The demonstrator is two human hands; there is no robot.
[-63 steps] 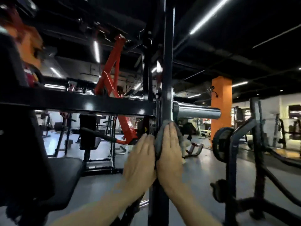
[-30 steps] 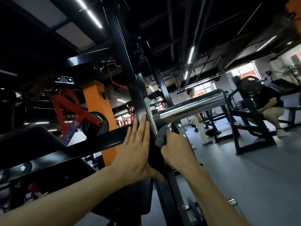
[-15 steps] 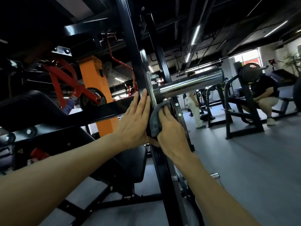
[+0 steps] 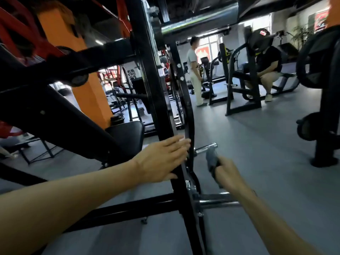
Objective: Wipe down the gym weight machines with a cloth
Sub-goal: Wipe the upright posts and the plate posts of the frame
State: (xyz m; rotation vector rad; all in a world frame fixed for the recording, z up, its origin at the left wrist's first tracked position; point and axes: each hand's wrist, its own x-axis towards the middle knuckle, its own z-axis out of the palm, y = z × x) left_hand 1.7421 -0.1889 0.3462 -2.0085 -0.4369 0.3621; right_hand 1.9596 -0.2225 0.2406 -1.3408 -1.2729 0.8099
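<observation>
My left hand point(image 4: 161, 161) lies flat with straight fingers against the black upright post point(image 4: 154, 92) of the weight machine, fingertips reaching across it toward the curved black bar point(image 4: 190, 118) just beyond. My right hand point(image 4: 227, 174) is curled round the grey cloth point(image 4: 211, 160), which bunches out past my knuckles and sits right beside a short chrome peg point(image 4: 206, 147) sticking out of the frame; whether cloth and peg touch I cannot tell. Below my right wrist a longer chrome bar point(image 4: 215, 200) juts from a black crossbeam point(image 4: 128, 208) near the floor. Left of my left hand is a black padded seat point(image 4: 127, 133), and above both hands a thick chrome sleeve point(image 4: 193, 24) runs across. The grey floor point(image 4: 257, 144) spreads out past my fingers. Far beyond them a person in pale clothes point(image 4: 195, 70) stands, and another person in a black top point(image 4: 268, 69) crouches by a black bench frame point(image 4: 239, 85). An orange pillar point(image 4: 82, 52) rises up to the left.
</observation>
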